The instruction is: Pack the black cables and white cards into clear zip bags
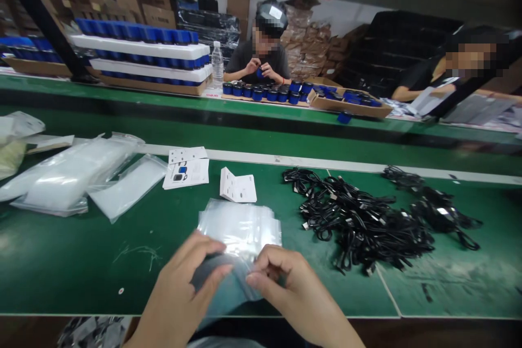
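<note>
At the table's (101, 261) near edge, the left hand (183, 291) and right hand (296, 288) hold a clear bag (228, 277), fingers (199, 244) pinching its top. Just behind lies a stack of bags (240, 225). Cables (359, 217) are piled to the right, with leaflets (237, 186) farther back. Across the belt (244, 119), a person (265, 57) handles blue parts (261, 92).

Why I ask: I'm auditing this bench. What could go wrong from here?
1. The left hand and right hand pinch one thin clear bag by the stack of bags; a second bag might cling to it unnoticed.
2. The cable pile looks tangled, so pulling one cable could drag others along.
</note>
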`<action>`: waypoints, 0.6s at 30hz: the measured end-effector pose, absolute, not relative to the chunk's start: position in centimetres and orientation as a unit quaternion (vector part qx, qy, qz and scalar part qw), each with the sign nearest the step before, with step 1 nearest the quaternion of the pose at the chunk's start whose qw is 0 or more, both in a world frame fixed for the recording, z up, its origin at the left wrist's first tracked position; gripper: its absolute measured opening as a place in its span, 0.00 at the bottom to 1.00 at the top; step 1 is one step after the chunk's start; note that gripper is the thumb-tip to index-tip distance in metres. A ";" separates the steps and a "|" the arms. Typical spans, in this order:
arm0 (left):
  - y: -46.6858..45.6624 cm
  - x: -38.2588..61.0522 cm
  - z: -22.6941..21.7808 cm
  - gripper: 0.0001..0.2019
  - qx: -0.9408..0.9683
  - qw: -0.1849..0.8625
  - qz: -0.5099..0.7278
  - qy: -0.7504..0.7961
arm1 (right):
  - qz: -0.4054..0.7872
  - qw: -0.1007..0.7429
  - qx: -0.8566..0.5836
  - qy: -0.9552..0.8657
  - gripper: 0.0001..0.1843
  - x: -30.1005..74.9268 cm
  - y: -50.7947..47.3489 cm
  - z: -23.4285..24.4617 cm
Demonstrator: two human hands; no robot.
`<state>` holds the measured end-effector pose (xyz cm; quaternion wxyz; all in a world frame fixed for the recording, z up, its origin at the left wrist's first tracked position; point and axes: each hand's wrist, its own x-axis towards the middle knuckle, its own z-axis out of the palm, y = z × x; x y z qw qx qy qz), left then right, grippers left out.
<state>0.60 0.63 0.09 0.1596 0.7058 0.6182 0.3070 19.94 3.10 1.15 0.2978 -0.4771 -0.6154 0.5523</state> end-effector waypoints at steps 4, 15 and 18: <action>-0.7 0.9 -0.3 0.10 0.696 0.083 0.350 0.622 | 0.615 0.351 -0.503 -0.495 0.15 18.6 3.1 0.1; 0.1 1.5 -1.0 0.07 0.650 0.321 0.355 0.590 | 0.678 0.369 -0.430 -0.469 0.16 17.0 2.9 -0.4; 0.8 2.1 -2.5 0.14 0.550 0.463 0.367 0.590 | 0.624 0.387 -0.468 -0.492 0.11 16.9 3.6 -1.1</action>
